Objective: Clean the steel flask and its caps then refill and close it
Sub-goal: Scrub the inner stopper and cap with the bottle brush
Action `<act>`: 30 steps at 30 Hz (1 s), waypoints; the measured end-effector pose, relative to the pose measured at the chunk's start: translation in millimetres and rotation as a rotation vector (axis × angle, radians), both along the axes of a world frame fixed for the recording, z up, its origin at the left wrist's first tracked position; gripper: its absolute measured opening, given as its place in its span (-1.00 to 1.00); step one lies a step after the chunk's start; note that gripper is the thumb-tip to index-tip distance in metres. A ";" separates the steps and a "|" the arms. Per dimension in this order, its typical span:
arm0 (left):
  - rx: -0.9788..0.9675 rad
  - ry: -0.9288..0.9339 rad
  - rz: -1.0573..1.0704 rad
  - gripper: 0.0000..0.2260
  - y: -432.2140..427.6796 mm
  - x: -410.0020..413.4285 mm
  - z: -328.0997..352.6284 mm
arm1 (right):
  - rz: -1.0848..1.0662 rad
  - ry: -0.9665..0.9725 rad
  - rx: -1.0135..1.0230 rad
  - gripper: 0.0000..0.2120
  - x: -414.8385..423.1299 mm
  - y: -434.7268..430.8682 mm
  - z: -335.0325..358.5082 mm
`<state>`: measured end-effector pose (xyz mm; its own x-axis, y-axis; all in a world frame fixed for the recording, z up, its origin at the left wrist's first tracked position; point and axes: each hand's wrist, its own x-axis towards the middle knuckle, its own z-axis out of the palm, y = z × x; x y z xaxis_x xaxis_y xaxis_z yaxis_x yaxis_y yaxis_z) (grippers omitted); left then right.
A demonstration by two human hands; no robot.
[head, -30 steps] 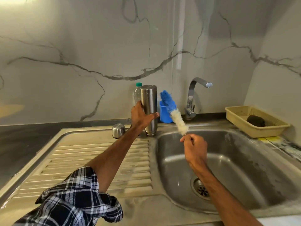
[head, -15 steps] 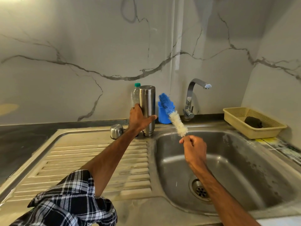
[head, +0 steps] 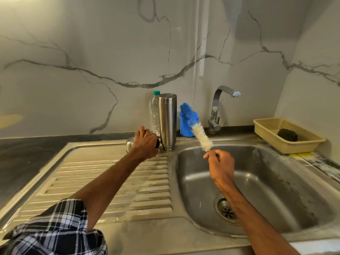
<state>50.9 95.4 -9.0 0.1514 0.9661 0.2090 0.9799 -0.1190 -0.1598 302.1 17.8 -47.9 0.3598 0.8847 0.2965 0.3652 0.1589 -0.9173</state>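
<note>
The steel flask (head: pixel 167 122) stands upright at the back corner of the drainboard (head: pixel 110 181), between the board and the sink basin (head: pixel 266 181). My left hand (head: pixel 146 143) is low beside the flask's base, fingers curled over a small black cap (head: pixel 157 143). A rounded steel cap (head: pixel 129 144) lies just left of that hand. My right hand (head: pixel 220 162) grips the handle of a bottle brush (head: pixel 200 135) over the basin, its white and blue bristles pointing up and left.
A plastic water bottle (head: pixel 155 111) with a green lid stands behind the flask. Next to it is a blue holder (head: pixel 184 126), then the tap (head: pixel 217 107). A yellow basket (head: pixel 294 146) with a dark scrubber (head: pixel 288 134) sits at the right. The drain (head: pixel 227 210) is open.
My left hand has let go of the flask's side and dropped down to the black cap at its base. The right hand keeps the brush in about the same place.
</note>
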 end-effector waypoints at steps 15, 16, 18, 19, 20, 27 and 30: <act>0.186 -0.711 -0.127 -0.44 -57.5 -7.4 -14.6 | -0.011 -0.005 -0.009 -0.81 -1.7 -6.8 6.2; 0.160 -0.832 -0.153 -0.46 -69.5 -2.7 -14.1 | -0.014 -0.004 -0.011 -0.81 -1.7 -8.9 7.5; 0.062 -1.042 -0.174 -0.48 -94.8 11.7 -9.7 | -0.019 -0.001 -0.005 -0.81 -1.3 -14.3 9.9; 0.007 -1.138 -0.180 -0.49 -103.8 20.1 -9.7 | -0.021 0.000 0.001 -0.80 -1.0 -16.8 10.7; -0.042 -1.225 -0.201 -0.51 -112.5 28.9 -9.2 | -0.024 -0.003 0.006 -0.79 -0.9 -20.3 11.4; -0.409 -1.683 -0.334 -0.54 -132.5 89.0 -3.9 | -0.067 -0.006 0.068 -0.77 7.7 -41.5 17.0; -0.476 -1.744 -0.308 -0.55 -132.9 97.6 -8.4 | -0.099 0.078 0.065 -0.74 11.0 -39.7 18.5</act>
